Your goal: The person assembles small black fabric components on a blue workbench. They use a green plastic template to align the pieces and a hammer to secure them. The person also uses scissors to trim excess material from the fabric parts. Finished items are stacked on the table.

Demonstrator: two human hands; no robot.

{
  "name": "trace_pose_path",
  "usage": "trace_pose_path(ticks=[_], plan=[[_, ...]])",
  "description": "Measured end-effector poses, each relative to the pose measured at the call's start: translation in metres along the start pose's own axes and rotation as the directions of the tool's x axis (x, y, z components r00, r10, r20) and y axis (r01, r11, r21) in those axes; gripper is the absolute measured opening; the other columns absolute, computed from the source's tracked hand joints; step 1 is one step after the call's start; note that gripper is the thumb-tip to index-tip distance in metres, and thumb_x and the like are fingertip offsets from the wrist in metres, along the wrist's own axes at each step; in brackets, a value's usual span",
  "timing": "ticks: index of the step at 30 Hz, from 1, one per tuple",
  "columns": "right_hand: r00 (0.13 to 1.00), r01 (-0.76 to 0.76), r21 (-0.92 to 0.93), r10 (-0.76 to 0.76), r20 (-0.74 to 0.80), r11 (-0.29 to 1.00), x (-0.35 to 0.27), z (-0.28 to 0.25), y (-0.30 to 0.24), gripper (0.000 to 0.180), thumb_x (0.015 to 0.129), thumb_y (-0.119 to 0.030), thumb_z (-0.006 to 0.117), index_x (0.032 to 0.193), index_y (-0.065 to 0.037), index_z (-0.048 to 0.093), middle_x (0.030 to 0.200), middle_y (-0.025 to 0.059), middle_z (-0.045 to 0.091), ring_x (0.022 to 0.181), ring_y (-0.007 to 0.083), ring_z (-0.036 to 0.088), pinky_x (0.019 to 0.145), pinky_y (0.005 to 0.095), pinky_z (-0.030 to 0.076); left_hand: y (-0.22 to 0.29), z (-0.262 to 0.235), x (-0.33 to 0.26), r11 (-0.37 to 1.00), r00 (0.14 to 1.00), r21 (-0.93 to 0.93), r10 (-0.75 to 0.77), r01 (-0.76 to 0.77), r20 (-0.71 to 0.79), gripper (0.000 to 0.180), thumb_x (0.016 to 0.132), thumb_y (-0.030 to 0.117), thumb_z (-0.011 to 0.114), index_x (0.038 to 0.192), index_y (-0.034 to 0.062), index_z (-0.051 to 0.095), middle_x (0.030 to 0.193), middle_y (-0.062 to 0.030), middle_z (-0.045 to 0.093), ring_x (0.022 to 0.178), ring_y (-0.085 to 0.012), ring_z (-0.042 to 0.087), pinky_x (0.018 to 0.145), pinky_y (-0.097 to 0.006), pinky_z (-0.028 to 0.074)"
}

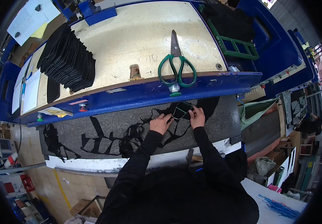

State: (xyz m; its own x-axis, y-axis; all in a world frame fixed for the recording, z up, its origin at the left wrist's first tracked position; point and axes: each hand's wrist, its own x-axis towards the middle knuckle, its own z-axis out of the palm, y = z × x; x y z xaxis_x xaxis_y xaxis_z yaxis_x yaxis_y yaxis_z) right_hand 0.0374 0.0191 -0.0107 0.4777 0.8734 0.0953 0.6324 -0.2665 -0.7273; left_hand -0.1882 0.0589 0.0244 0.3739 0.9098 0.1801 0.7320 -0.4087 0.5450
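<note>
A small steel-edged cutting die (182, 110) with green bars across it rests on black fabric (210, 106) on the dark, scored cutting bed. My left hand (160, 123) pinches its lower left edge. On its right side the fingers of my right hand (197, 117) close on the rim. Black fabric offcuts (133, 133) with holes cut through them lie left of my hands, and more strips hang below the die. Beyond, green-handled scissors (176, 63) lie on the wooden top with their blades pointing away.
A tall stack of black cut pieces (69, 59) stands at the far left of the wooden top. A blue beam (131, 93) with push buttons crosses just beyond the cutting bed (226, 123). At the right are a green frame (239, 48) and a green cloth bag (256, 112).
</note>
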Motion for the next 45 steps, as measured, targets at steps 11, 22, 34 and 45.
trace_pose_path(ticks=[11, 22, 34, 45], plan=[[1.0, -0.003, -0.02, 0.003, 0.023, 1.0, 0.009, 0.0, -0.002, 0.036, 0.093, -0.022, 0.072, 0.122, -0.002, 0.069, 0.089, 0.0111, 0.056, 0.077, 0.0284, 0.06, 0.073, 0.0393, 0.05, -0.009, 0.009, 0.002, 0.998, 0.999, -0.052, -0.034, 0.034, -0.002, 0.029, 0.088, 0.032, 0.072, 0.117, 0.0256, 0.072, 0.102, -0.0119, 0.071, 0.082, -0.0357, 0.071, 0.069, -0.046, 0.058], [0.999, 0.013, -0.03, -0.012, 0.05, 0.999, 0.008, -0.004, -0.001, 0.036, 0.094, -0.026, 0.071, 0.122, -0.004, 0.069, 0.092, 0.0111, 0.057, 0.082, 0.03, 0.062, 0.073, 0.0408, 0.05, -0.002, 0.002, 0.0, 0.996, 0.995, -0.028, -0.08, 0.082, 0.062, 0.029, 0.086, 0.034, 0.075, 0.114, 0.0258, 0.074, 0.11, -0.0156, 0.072, 0.091, -0.0358, 0.072, 0.075, -0.044, 0.059], [0.998, -0.017, 0.309, 0.035, -0.052, 0.951, 0.002, -0.014, -0.017, 0.031, 0.095, -0.021, 0.069, 0.121, -0.003, 0.068, 0.088, 0.0108, 0.059, 0.071, 0.0167, 0.061, 0.064, 0.0327, 0.049, 0.012, -0.03, -0.009, 0.851, 0.967, -0.522, -0.174, 0.051, -0.188, 0.032, 0.089, 0.021, 0.074, 0.12, 0.0133, 0.069, 0.111, -0.0146, 0.072, 0.103, -0.0345, 0.071, 0.088, -0.039, 0.056], [0.955, 0.064, 0.594, -0.223, 0.198, 0.802, 0.026, -0.046, -0.198, 0.034, 0.101, -0.026, 0.061, 0.079, 0.0, 0.068, 0.06, 0.0066, 0.061, 0.054, 0.0121, 0.057, 0.054, 0.0305, 0.044, 0.017, -0.069, -0.209, 0.784, 0.915, -0.497, -0.401, 0.371, 0.051, 0.03, 0.091, 0.018, 0.072, 0.119, 0.0065, 0.07, 0.109, -0.016, 0.074, 0.106, -0.0299, 0.072, 0.093, -0.036, 0.054]])
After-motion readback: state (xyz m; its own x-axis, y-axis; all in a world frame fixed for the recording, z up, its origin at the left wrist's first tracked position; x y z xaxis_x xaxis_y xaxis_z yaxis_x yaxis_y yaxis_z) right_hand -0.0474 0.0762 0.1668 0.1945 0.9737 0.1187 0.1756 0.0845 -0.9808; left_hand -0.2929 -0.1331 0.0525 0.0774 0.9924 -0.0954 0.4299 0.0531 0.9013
